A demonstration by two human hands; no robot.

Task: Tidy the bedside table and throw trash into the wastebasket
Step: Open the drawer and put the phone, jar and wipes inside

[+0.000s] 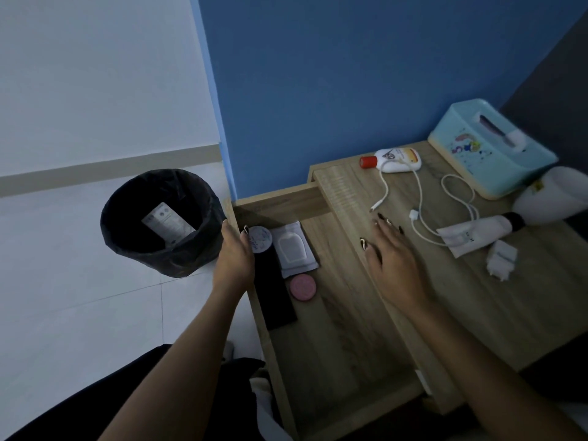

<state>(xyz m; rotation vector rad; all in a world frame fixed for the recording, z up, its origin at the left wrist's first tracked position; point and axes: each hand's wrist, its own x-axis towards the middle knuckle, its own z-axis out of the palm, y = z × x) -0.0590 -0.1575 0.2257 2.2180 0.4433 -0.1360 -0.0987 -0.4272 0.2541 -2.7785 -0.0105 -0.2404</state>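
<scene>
Fingers of left hand (234, 254) hidden behind round tin (260, 239), grip unclear; right hand (393, 256) spread flat.

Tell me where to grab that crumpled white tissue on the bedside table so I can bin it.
Pinch the crumpled tissue from above, around its raised, bunched middle. It lies loose on the tabletop, with bare wood on its near side, so the right hand, now flat and empty, can probably close its fingers over it without touching the white tube.
</scene>
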